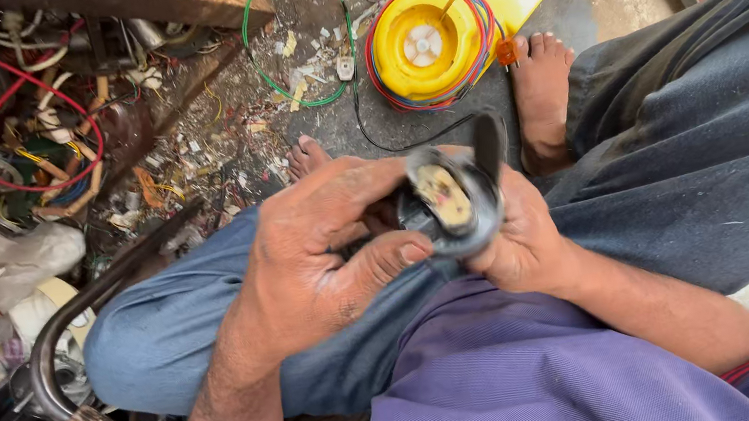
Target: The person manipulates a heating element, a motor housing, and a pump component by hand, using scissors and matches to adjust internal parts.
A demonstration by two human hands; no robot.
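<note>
Both hands close around a small round dark-grey metal motor housing (454, 202) above the lap: the left hand (320, 250) wraps it, thumb pressed on its rim; the right hand (516, 237) cups it underneath. On the littered concrete floor (330, 126) lies a yellow plastic disc wound with coloured wires (423, 45).

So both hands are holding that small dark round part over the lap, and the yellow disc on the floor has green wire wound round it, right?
Not quite. The head view shows red and blue wire wound round the yellow disc; the green wire lies loose beside it. Both the left hand and right hand do hold the dark round part.
</note>
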